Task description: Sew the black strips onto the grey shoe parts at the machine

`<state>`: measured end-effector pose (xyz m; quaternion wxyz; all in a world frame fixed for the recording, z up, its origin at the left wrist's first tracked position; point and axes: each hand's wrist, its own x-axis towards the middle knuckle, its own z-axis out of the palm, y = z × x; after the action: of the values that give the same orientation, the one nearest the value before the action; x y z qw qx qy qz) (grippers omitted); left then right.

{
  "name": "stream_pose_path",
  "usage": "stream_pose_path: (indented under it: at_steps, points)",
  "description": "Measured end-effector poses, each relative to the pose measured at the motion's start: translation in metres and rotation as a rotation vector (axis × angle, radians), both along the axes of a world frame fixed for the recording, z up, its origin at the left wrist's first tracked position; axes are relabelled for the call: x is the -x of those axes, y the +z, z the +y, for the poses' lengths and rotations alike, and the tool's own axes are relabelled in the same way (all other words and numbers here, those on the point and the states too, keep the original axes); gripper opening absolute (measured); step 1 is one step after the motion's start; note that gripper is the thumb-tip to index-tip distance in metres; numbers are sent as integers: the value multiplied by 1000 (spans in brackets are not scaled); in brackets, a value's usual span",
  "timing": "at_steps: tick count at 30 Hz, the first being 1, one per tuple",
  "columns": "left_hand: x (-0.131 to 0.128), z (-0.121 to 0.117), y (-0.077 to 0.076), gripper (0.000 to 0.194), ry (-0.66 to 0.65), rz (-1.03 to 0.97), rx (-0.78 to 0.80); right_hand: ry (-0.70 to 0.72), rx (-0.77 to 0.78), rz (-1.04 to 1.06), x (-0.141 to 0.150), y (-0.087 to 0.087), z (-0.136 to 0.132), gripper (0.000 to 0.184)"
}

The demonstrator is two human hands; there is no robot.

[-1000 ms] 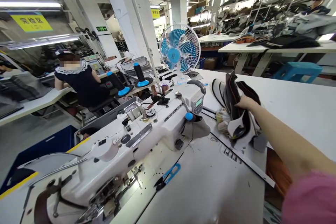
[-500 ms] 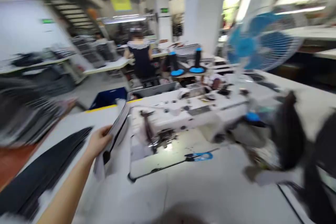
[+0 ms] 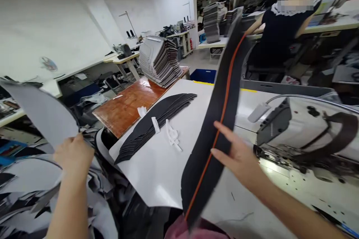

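My left hand (image 3: pixel 74 153) is closed on the edge of a light grey curved fabric panel (image 3: pixel 45 110), which rises up and to the left. Below and around it lies a heap of similar grey and black cut pieces (image 3: pixel 98 209). My right hand (image 3: pixel 238 153) grips a long black fabric piece (image 3: pixel 210 134) with an orange line of piping down its length. Thumb and forefinger lie on its face; the other fingers are partly hidden. The piece hangs tilted over the white table (image 3: pixel 171 171), its lower end near my lap. A fanned stack of black curved pieces (image 3: pixel 154 123) rests on the tabletop.
To the right stands a sewing machine (image 3: pixel 314 127). White fabric scraps (image 3: pixel 172 134) lie near the black stack. A brown wooden table (image 3: pixel 131 101) bears a tall grey stack (image 3: pixel 161 59). Beyond are a blue bin (image 3: pixel 203 75) and a seated person (image 3: pixel 283 37) turned away.
The view has swung left. My right hand has come into view with the black orange-piped piece. My left hand, earlier holding a grey strip beside the machine, is now over the heap.
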<state>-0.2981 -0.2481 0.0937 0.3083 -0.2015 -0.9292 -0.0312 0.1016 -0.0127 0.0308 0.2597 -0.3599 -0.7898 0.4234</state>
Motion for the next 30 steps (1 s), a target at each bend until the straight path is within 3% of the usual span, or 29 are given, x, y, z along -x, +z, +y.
stream_pose_path:
  at_steps: [1,3,5,7,8,11,14,16,19,24,27,30]
  points:
    - [6,7,-8,44,-62,-70,14,25,98,-10,13,-8,-8,65]
    - [13,45,-21,42,-323,-173,-35,71,265,-83,36,-28,-20,68]
    - [13,109,-31,44,-586,-269,-83,114,294,-198,48,-43,-27,67]
    - [10,185,-41,47,-779,-366,-45,155,232,-321,46,-46,-29,64]
    - [9,223,-47,48,-788,-422,12,170,183,-386,41,-43,-28,62]
    - [11,316,-66,54,-638,-562,108,161,-99,-617,28,-25,-16,50]
    - [20,366,-83,63,-550,-632,157,126,-584,-731,34,-15,11,40]
    - [27,380,-90,62,-563,-653,198,170,-869,-724,49,-20,35,36]
    - [35,385,-92,62,-624,-641,233,227,-1047,-760,75,-39,63,31]
    - [38,373,-81,72,-679,-607,262,158,-984,-802,84,-66,64,28]
    - [22,360,-69,54,-719,-598,270,128,-896,-807,67,-65,58,26]
    - [-26,337,-56,23,-907,-509,180,145,-801,-788,42,-56,56,23]
